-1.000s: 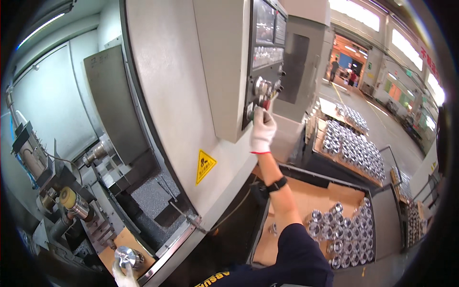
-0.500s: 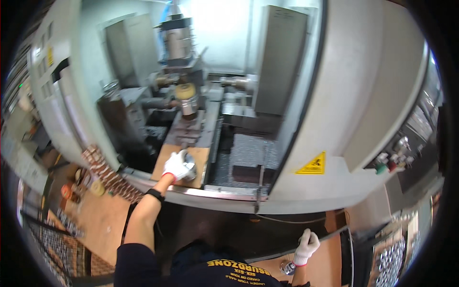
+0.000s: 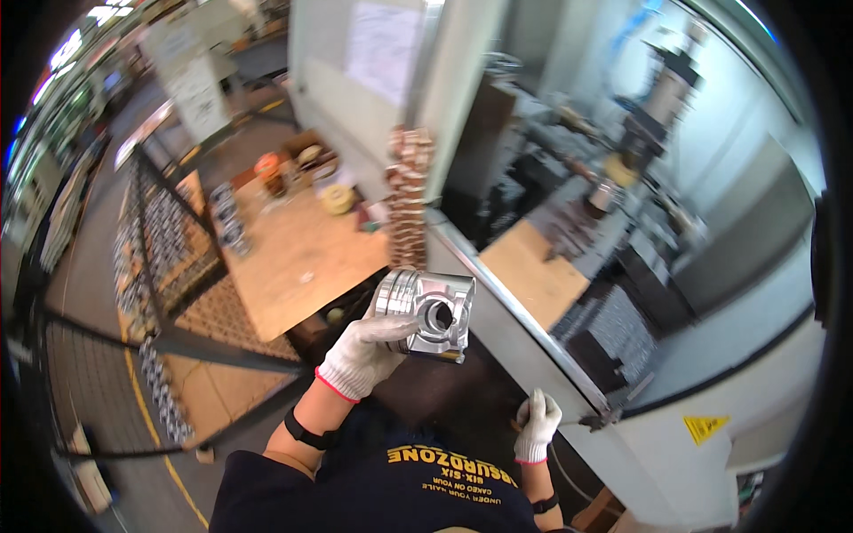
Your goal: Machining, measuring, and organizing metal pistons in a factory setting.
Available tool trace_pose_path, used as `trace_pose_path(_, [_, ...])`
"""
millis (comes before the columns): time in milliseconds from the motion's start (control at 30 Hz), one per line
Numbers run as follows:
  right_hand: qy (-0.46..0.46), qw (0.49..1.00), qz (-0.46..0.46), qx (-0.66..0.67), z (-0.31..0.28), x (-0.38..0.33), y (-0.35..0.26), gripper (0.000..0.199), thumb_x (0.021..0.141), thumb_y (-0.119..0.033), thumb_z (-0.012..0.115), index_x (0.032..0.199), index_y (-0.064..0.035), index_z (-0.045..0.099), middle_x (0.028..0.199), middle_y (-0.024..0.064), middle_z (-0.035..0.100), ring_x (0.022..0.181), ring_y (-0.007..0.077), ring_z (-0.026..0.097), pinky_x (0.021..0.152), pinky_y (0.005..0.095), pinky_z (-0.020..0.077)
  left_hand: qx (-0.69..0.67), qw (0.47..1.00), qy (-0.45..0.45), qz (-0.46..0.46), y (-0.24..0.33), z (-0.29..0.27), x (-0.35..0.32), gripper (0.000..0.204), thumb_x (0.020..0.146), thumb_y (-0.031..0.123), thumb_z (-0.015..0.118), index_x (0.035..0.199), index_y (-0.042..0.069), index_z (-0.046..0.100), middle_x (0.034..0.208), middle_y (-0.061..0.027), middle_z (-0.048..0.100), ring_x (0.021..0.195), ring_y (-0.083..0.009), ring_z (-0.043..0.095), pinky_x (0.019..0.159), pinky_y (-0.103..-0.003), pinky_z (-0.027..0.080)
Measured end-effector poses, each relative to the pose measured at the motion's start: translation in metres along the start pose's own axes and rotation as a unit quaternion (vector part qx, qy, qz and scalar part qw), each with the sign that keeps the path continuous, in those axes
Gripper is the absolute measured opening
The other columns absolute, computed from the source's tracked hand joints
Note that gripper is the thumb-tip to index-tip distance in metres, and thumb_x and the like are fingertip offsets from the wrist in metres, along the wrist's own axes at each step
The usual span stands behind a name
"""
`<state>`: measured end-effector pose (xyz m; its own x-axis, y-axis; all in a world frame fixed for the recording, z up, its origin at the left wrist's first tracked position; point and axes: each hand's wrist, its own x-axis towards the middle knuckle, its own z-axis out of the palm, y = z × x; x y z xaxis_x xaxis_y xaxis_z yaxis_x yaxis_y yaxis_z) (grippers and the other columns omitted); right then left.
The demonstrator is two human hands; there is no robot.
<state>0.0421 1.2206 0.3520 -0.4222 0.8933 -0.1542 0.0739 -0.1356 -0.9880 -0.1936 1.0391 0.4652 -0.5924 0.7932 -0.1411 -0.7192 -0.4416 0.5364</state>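
A shiny metal piston (image 3: pixel 451 291) is in my left hand (image 3: pixel 362 355), which wears a white knit glove and grips it from the lower left. Its pin bore faces up toward me, and the ring grooves lie at its left end. My right hand (image 3: pixel 538 425), gloved too, hangs in front of the machine's lower edge with its fingers curled in. Whether anything is inside those fingers is hidden. Within the open machine, another metal part (image 3: pixel 603 195) sits beneath a yellow round piece (image 3: pixel 620 169).
Ahead of the fixture lies a wooden board (image 3: pixel 533 271), behind the machine's metal sill (image 3: pixel 506 306). A wrapped brown-and-white roll (image 3: pixel 410 195) stands by the door edge. Left of it is a wooden table (image 3: pixel 293 275) with an orange container (image 3: pixel 269 169). Racks of metal parts (image 3: pixel 160 240) stand farther left.
My left hand has come out of the machine, lifting the piston off the wooden board. My view has swung left toward the table. My right hand has moved from the right-hand bench toward the machine front.
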Motion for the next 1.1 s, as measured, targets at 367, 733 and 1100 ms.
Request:
trace_pose_path(367, [-0.480,0.865,0.148,0.021,0.316,-0.012,-0.036,0.039,0.098,-0.035,0.049,0.095,0.0017,0.063,0.080,0.0077,0.064,0.066,0.0130,0.056,0.057,0.0249,0.0417,-0.011,0.960,0.259,0.110,0.109,-0.138,-0.081,0.077,0.081,-0.003,0.068,0.145,0.009,0.027,0.120,-0.0102,0.058,0.109,-0.0210,0.061,0.096,-0.035,0.048])
trace_pose_path(733, [-0.692,0.636,0.264,-0.219,0.521,0.009,0.033,0.030,0.091,-0.025,0.066,0.111,-0.0025,0.066,0.090,0.0022,0.067,0.074,0.0080,0.059,0.063,0.0253,0.0479,-0.167,0.922,0.344,0.056,0.103,-0.300,-0.061,0.043,0.096,0.035,0.058,0.130,0.010,0.054,0.119,-0.0076,0.064,0.110,-0.0261,0.061,0.096,-0.053,0.045])
trace_pose_path(1100, [-0.697,0.209,-0.527,-0.438,0.703,0.001,0.100,0.024,0.083,-0.023,0.060,0.104,-0.0156,0.068,0.088,0.0176,0.068,0.083,0.0346,0.067,0.074,0.0468,0.0533,-0.312,0.808,0.441,0.235,0.142,-0.404,0.048,0.056,0.102,0.052,0.034,0.132,0.007,0.048,0.129,-0.0138,0.056,0.117,-0.0328,0.054,0.103,-0.053,0.041])
